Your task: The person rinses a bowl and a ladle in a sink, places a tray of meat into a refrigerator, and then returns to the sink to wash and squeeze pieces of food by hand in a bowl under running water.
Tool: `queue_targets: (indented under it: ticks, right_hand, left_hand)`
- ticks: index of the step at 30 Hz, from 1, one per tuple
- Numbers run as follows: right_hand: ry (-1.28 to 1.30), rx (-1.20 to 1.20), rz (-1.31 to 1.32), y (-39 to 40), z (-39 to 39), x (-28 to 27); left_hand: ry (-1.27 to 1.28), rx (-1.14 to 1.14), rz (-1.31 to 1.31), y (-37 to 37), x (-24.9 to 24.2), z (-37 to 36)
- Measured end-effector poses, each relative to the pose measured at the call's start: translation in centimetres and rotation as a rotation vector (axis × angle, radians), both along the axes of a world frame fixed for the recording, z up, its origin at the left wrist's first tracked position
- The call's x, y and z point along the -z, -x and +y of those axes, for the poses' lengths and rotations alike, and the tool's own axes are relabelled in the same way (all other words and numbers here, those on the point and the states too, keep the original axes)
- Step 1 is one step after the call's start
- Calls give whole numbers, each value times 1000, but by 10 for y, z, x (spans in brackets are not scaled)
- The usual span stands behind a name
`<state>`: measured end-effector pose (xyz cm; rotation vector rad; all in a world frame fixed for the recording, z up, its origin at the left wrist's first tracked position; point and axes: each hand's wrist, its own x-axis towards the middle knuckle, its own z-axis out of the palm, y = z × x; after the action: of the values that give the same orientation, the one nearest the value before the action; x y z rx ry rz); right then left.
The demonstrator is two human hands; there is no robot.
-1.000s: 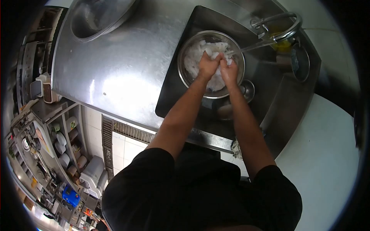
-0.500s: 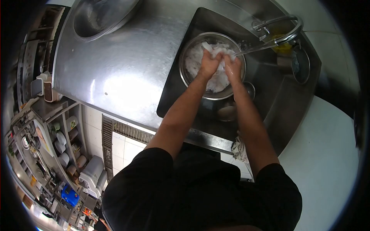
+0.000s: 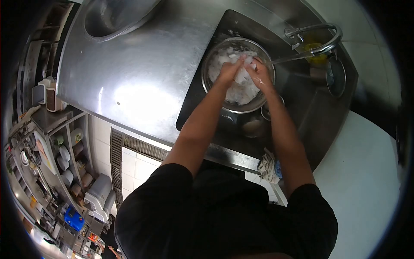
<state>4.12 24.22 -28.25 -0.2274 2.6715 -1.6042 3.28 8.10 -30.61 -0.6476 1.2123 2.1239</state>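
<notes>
A round metal bowl (image 3: 238,111) stands in the sink (image 3: 194,101), holding a heap of soft white pieces (image 3: 240,93) whose kind I cannot make out. My left hand (image 3: 230,72) is closed on some of them, fingers curled inward over the bowl. Close beside it, my right hand (image 3: 260,76) is also closed on white pieces, its thumb side toward the left hand. A bright white piece (image 3: 253,65) shows between the two hands. From the curved metal faucet (image 3: 332,45), a thin stream of water (image 3: 290,58) reaches the bowl's right rim near my right hand.
Small metal bowls (image 3: 253,128) lie in the sink below the large one. A crumpled rag (image 3: 268,167) hangs on the front edge. A yellow item (image 3: 317,52) and a round metal vessel (image 3: 336,77) are near the faucet. A big metal basin (image 3: 125,30) stands on the steel counter (image 3: 138,64).
My hands have drawn back slightly, and the left has turned more toward the right. The white piece raised at the left hand's fingertips now sits between both hands.
</notes>
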Motion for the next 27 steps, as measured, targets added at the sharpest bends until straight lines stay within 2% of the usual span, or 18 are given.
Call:
queue_targets:
  ticks: [3, 6, 9, 12, 15, 18, 21, 24, 27]
  right_hand:
    - [324, 238, -440, -10, -1, 25]
    - [529, 504, -226, -17, -22, 25]
    - [311, 707, -513, -14, -30, 24]
    - [542, 603, -766, -11, -33, -2]
    - [593, 655, -794, -11, -47, -20]
    - [576, 735, -798, -11, -48, -11]
    - [538, 834, -606, -15, -56, -9]
    - [481, 784, -386, -19, -58, -3]
    - [204, 867, -247, -20, -62, 5]
  left_hand:
    - [256, -281, 136, -6, -40, 23]
    - [253, -328, 248, -1, -28, 34]
    - [374, -332, 385, 1, -18, 38]
    - [575, -324, 305, -3, -10, 40]
    - [803, -167, 245, -6, -6, 37]
    - [745, -32, 101, -4, -7, 30]
    - [779, -48, 143, -7, -13, 29]
    - [729, -148, 211, -10, -9, 31]
    - [625, -187, 161, -8, -3, 32]
